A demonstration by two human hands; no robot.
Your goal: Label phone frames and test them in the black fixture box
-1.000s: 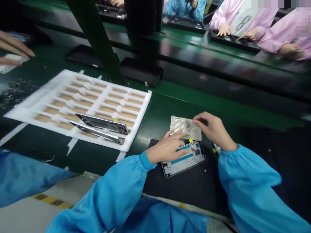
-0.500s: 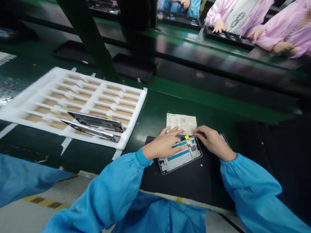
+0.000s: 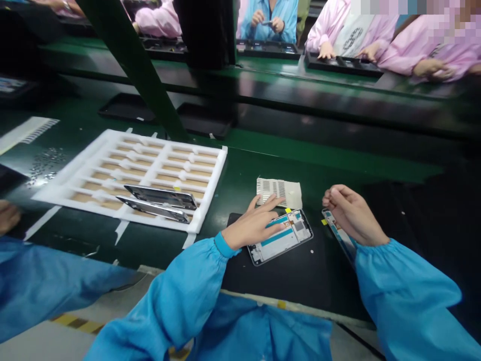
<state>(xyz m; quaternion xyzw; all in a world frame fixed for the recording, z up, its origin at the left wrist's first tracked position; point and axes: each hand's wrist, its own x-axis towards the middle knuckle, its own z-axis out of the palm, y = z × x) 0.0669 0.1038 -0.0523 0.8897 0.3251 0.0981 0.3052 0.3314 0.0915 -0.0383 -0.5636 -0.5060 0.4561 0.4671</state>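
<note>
My left hand (image 3: 253,224) lies with fingers stretched out on the upper left part of an open phone frame (image 3: 284,239) that rests on a black mat (image 3: 293,281). My right hand (image 3: 348,213) hovers to the right of the frame, fingers curled together in a pinch; what they hold is too small to make out. A second phone frame (image 3: 338,234) lies under that hand at the mat's right side. A white sheet of small stickers (image 3: 280,191) sits just beyond the frame on the green belt.
A white foam tray (image 3: 131,173) with two phone frames (image 3: 160,200) in its near slots lies at left. Black trays (image 3: 205,118) sit behind a slanted green post (image 3: 139,70). Other people in pink and blue coats work at the far bench; another person's hand (image 3: 7,216) shows at left.
My right hand has lifted off the phone frame and moved right, curling into a pinch. The left hand stays on the frame. The view has tilted up a little.
</note>
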